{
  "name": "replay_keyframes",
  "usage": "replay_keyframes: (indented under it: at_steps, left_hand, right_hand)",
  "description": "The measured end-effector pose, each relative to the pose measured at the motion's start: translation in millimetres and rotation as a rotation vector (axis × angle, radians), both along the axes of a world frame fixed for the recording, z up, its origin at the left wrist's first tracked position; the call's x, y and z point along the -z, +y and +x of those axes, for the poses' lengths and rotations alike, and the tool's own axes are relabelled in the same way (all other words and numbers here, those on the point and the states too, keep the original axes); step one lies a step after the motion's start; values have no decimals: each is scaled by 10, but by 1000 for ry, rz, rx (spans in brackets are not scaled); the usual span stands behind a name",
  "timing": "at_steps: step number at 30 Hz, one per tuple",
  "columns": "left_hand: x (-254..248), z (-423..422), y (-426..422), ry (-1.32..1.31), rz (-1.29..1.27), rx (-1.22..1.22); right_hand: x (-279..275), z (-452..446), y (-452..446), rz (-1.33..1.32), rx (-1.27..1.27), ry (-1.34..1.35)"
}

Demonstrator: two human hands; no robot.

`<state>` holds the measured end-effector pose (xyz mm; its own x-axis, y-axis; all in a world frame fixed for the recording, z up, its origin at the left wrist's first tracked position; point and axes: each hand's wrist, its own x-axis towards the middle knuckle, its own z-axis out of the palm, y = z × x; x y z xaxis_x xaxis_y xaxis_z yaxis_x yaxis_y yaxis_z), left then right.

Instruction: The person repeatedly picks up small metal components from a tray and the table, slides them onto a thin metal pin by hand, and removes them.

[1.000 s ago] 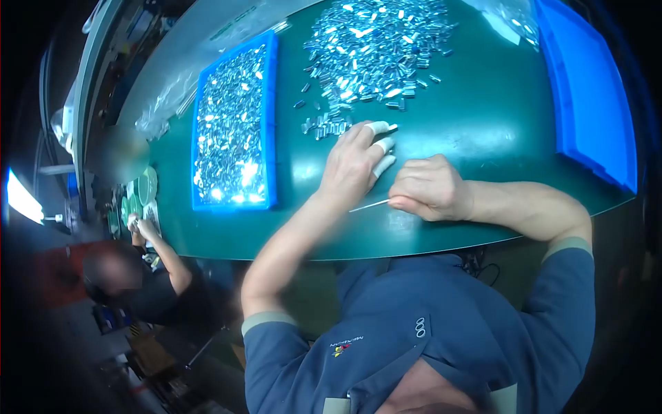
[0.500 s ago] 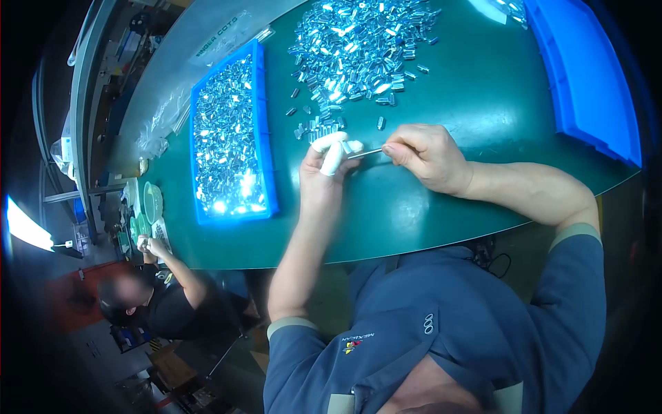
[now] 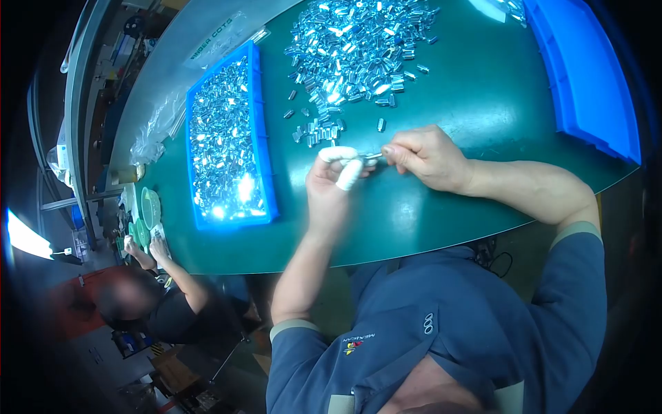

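My left hand (image 3: 331, 190), with white finger cots on some fingers, is closed in a pinch over the green table. A small shiny metal piece (image 3: 370, 161) shows at its fingertips, mostly hidden. My right hand (image 3: 429, 162) is bare and pinches a thin metal rod (image 3: 378, 155), whose tip meets the piece at the left fingers. Just beyond the left hand lies a small cluster of short metal pieces (image 3: 322, 131), some side by side in a row. One loose metal piece (image 3: 381, 125) lies apart from them.
A large heap of metal pieces (image 3: 358, 48) covers the far table (image 3: 476, 103). At left stands a blue tray (image 3: 271, 172) full of similar pieces; another blue tray (image 3: 586, 69) is at right. A plastic bag (image 3: 219, 43) lies at far left. A co-worker (image 3: 165, 303) sits lower left.
My left hand has shifted slightly right and toward me, closer to the right hand, so less of the rod shows. The right hand has barely moved. The co-worker's hands have moved apart.
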<state>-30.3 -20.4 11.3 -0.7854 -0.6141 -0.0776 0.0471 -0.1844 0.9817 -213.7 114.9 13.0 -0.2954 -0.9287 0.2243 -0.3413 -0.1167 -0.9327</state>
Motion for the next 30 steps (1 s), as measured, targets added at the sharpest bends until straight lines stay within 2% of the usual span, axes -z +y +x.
replay_keyframes:
  at_steps: [1,8,11,12,13,17,18,20,21,22,24,27,30]
  left_hand:
    - [0,-10,23,2,21,32]
    - [27,-30,17,5,-48,27]
    - [-29,12,-3,-37,-168,31]
    - [-54,26,-23,-36,-173,32]
    - [-82,47,-48,-40,-225,-7]
    - [-280,178,-320,33,-366,-184]
    - [-311,295,-534,-63,-609,-241]
    - [-562,402,-908,-149,-909,-362]
    - [-714,372,-981,-341,-1055,-540]
    - [-772,387,-1131,-428,-1291,-562]
    - [-747,315,-1318,-509,-1544,-478]
    - [-468,35,-1496,-528,-1656,-190]
    - [-351,-215,-1487,-693,-1624,1]
  right_hand:
    - [18,1,-6,21,-72,27]
    - [58,18,-28,26,-63,15]
    - [41,23,-35,25,-49,-25]
    - [2,17,-30,68,-52,-122]
    - [-25,12,-21,111,-55,-220]
    - [-30,-45,-18,172,-53,-271]
    - [-18,-29,-21,153,-52,-281]
    - [-4,-15,-20,132,-58,-295]
    - [0,-14,-17,129,-54,-279]
    - [2,-8,-21,123,-49,-260]
    - [3,-7,-30,113,-58,-256]
    - [-4,-7,-24,110,-56,-249]
    - [21,3,-25,95,-43,-250]
